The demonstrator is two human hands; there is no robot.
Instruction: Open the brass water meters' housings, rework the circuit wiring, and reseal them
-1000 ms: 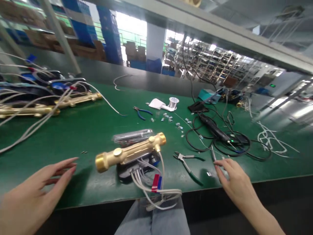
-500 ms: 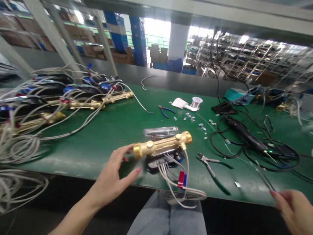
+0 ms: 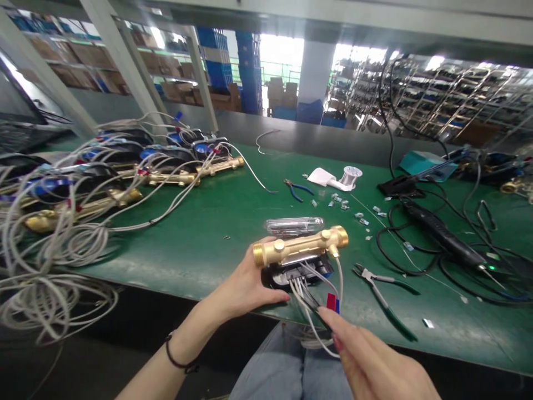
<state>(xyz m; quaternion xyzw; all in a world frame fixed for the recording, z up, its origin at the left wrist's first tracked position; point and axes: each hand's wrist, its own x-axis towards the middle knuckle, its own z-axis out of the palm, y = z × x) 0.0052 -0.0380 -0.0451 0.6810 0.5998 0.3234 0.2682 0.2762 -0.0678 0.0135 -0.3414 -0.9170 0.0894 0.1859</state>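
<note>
Meter [image 3: 300,250] sits at the near edge of the surface [image 3: 200,233], the left hand [image 3: 245,286] gripping its threaded end, seemingly to steady it. The right hand [image 3: 375,366] pinches a thin tool [image 3: 317,312], its tip among the wires [image 3: 339,275], apparently for fine work there.

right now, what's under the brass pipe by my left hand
A black housing sits under the brass pipe, white wires leaving its front. The left hand covers its left end; its underside is hidden.

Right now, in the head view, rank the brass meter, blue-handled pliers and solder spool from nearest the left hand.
1. brass meter, gripped by the left hand.
2. blue-handled pliers, behind it, mid-table.
3. solder spool, farther back right.
</note>
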